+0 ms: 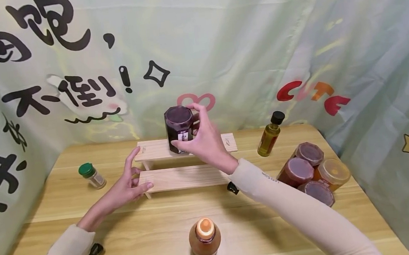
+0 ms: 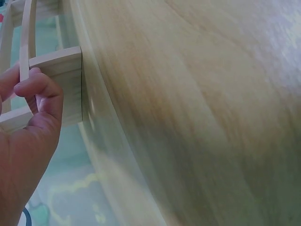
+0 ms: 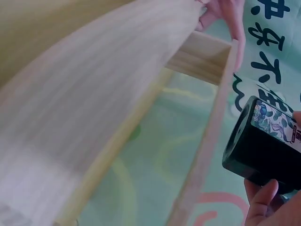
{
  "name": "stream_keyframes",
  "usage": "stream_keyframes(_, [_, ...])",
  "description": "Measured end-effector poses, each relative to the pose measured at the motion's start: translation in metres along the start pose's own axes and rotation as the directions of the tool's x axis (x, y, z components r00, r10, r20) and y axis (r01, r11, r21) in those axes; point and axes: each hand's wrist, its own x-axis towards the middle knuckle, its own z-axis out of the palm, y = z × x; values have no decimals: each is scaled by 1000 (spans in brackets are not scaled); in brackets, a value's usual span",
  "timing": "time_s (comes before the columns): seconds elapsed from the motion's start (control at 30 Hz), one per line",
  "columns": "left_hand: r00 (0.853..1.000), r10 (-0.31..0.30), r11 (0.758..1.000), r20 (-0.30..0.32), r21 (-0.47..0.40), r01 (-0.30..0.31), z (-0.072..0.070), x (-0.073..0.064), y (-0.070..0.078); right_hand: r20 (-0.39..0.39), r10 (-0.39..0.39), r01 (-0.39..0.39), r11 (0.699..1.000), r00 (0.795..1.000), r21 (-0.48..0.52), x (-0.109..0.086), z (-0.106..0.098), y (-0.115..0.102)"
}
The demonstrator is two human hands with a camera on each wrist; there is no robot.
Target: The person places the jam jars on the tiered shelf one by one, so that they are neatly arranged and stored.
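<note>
A two-tier wooden rack [image 1: 183,177] stands on the table. My left hand [image 1: 126,187] grips its left end, the thumb on the lower board and a finger reaching to the upper one; in the left wrist view the fingers [image 2: 42,87] curl at the board's end. With thumb and fingers my right hand [image 1: 211,141] holds a dark, faceted jar [image 1: 179,119] by its sides. The jar is upright over the upper board in the head view. From the right wrist, the jar's base [image 3: 240,134] appears apart from the boards, and its label partly shows.
A green-capped shaker [image 1: 92,175] stands left of the rack, an oil bottle [image 1: 270,135] to its right. Several lidded jars [image 1: 300,171] cluster at the right. In front is a brown sauce bottle [image 1: 205,241]. A printed curtain [image 1: 242,57] hangs behind the table.
</note>
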Motion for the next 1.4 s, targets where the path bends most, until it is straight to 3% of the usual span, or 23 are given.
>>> stream_keyframes(0.43, [1000, 10, 1000, 2, -2, -10, 3, 0, -2, -54, 28, -30, 998, 998, -51, -7, 24, 6])
stream_keyframes(0.9, [1000, -1, 1000, -1, 13, 1, 2, 1, 0, -25, -37, 33, 990, 999, -140, -10, 32, 4])
stream_keyframes(1.1, [1000, -20, 1000, -6, 4, 20, 0, 0, 0, 30, 26, -22, 994, 999, -110, -15, 25, -4])
stream_keyframes(1.4, [1000, 4, 1000, -10, 20, -4, 2, 0, -2, 5, 74, -74, 997, 997, -10, -26, -4, -21])
